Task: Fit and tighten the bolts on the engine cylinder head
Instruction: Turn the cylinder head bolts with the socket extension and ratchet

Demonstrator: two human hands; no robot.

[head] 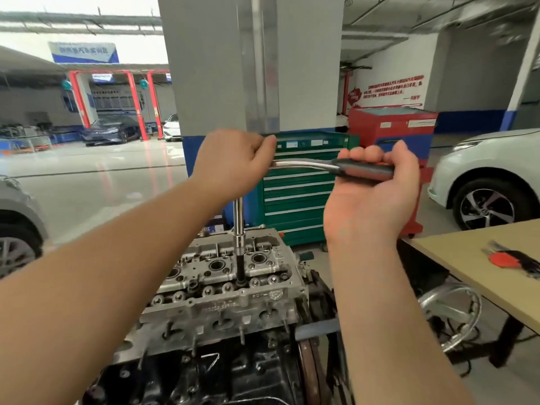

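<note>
Right hand (377, 182) grips the wrench handle (362, 169), fingers curled over it. Left hand (233, 162) closes on the wrench head, hiding it; extension (239, 229) drops upright into the cylinder head (222, 285), bolt unseen.

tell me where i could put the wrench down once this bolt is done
The table is bare on its near, left part, short of the hex key set lying toward its right edge. The cylinder head is crowded with bores and bolt holes, and the extension stands in it. Both hands, left and right, hold the wrench.
</note>
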